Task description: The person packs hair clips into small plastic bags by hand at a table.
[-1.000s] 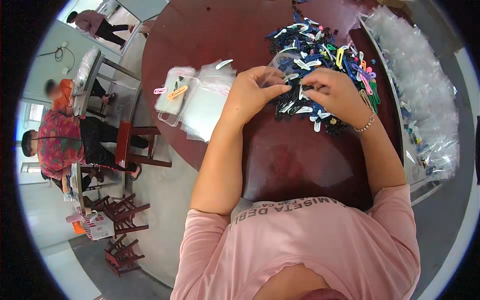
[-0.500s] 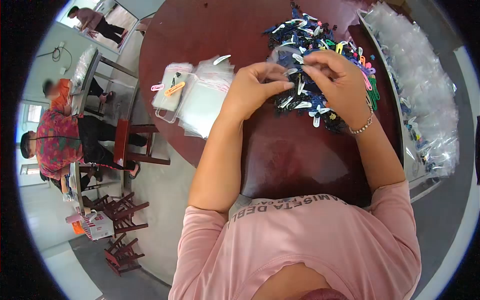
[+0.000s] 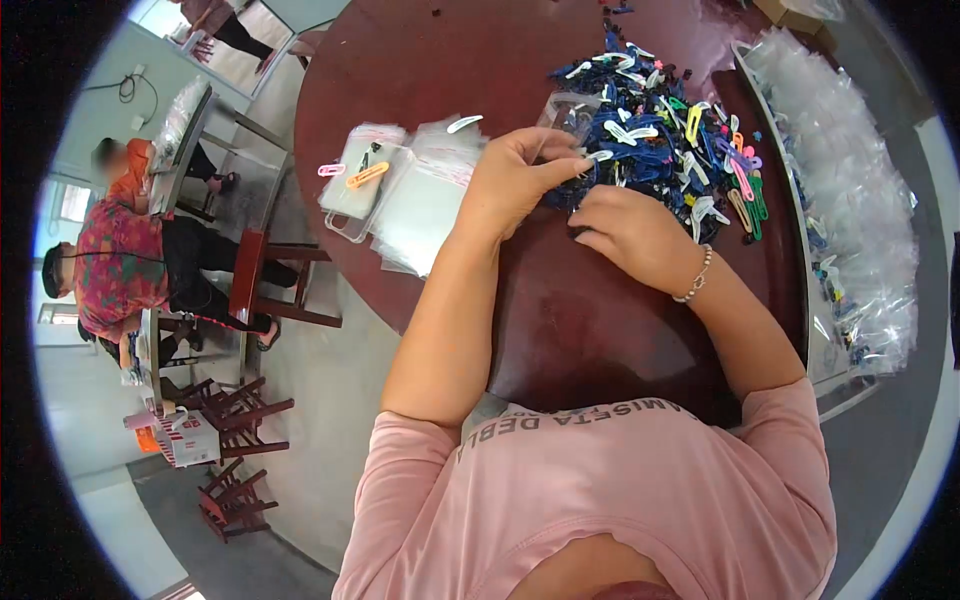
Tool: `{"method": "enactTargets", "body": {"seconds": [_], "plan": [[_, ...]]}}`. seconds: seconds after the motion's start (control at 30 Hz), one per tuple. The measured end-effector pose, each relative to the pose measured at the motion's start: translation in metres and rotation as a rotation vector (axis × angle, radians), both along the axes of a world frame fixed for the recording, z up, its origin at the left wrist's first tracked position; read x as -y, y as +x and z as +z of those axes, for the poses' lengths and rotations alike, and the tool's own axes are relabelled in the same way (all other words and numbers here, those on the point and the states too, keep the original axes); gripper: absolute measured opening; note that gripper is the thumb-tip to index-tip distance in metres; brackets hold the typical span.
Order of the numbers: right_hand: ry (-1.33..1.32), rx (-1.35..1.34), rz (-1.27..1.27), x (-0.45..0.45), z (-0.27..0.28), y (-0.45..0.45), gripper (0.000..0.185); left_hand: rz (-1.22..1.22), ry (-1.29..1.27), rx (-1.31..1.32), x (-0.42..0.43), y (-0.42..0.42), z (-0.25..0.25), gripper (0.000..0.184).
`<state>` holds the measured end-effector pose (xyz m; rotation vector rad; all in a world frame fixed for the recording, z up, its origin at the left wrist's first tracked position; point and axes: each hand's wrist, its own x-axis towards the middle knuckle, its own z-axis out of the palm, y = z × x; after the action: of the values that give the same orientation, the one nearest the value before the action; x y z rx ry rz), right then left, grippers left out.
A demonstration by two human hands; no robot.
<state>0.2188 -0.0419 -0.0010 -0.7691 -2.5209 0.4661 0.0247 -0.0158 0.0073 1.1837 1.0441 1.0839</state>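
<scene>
My left hand [image 3: 520, 178] is closed on a clear plastic bag [image 3: 572, 112] at the left edge of the clip pile, with a white clip [image 3: 599, 156] by its fingertips. My right hand [image 3: 632, 232] is at the pile's near edge, fingers curled together, a small dark piece at their tips. The pile of hair clips [image 3: 650, 100] holds dark blue, black and white ones, with green, yellow, purple and pink clips on its right side. To the left lie flat clear bags [image 3: 425, 200] and a clear case [image 3: 350, 190] with an orange clip [image 3: 367, 175] and a pink clip [image 3: 331, 170].
The round dark red table [image 3: 400, 70] reaches under both forearms. Along its right side is a tray with many filled plastic bags [image 3: 850, 200]. Co-workers, one in a patterned shirt [image 3: 120, 255], are at tables on the far left, near wooden stools [image 3: 235, 500].
My right hand has moved from over the pile down to its near edge, and its fingers have drawn together. The left hand remains beside the pile with the bag. The view has shifted slightly.
</scene>
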Motion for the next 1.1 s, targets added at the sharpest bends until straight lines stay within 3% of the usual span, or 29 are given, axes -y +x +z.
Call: {"method": "enactTargets", "body": {"seconds": [0.13,0.27,0.33,0.4,0.43,0.5,0.67,0.73,0.77,0.9,0.97,1.03,1.1], "plan": [[-0.083,-0.132,-0.148,-0.005,0.01,0.003,0.017,0.013,0.02,0.012,0.0,-0.002,-0.001,0.036],[0.042,-0.196,-0.079,-0.012,0.007,-0.008,0.017,0.066,0.024,0.004,-0.002,-0.005,-0.004,0.034],[0.034,-0.156,-0.04,-0.011,0.01,-0.013,0.018,0.084,0.021,-0.017,0.0,-0.005,0.001,0.033],[-0.179,0.006,-0.095,-0.017,0.002,-0.019,0.019,0.084,0.113,-0.027,0.001,-0.006,0.002,0.029],[-0.144,-0.018,-0.065,-0.02,0.004,-0.021,0.019,0.094,0.167,-0.084,-0.002,-0.007,-0.002,0.028],[0.191,0.155,0.037,-0.021,0.007,-0.024,0.019,0.054,0.052,0.0,-0.002,-0.007,0.001,0.027],[0.186,0.186,-0.039,-0.028,0.009,-0.032,0.017,0.077,0.103,-0.048,0.002,-0.006,0.007,0.028],[-0.001,0.151,-0.124,-0.032,0.009,-0.031,0.016,0.082,0.095,-0.046,0.001,-0.006,0.008,0.028],[0.098,-0.018,-0.104,-0.034,0.007,-0.028,0.018,0.09,0.126,-0.073,0.0,-0.007,0.005,0.029],[-0.1,-0.235,-0.259,-0.029,0.024,-0.017,0.02,0.107,0.199,-0.113,-0.007,-0.008,-0.007,0.032],[-0.019,-0.346,-0.351,-0.03,0.027,-0.011,0.02,0.12,0.244,-0.085,-0.007,-0.005,-0.014,0.031],[-0.056,-0.416,-0.44,-0.032,0.031,-0.006,0.02,0.08,0.338,-0.316,-0.008,-0.005,-0.013,0.031],[-0.134,-0.536,-0.445,-0.033,0.025,-0.007,0.02,0.082,0.391,-0.348,-0.005,0.002,-0.019,0.035]]}}
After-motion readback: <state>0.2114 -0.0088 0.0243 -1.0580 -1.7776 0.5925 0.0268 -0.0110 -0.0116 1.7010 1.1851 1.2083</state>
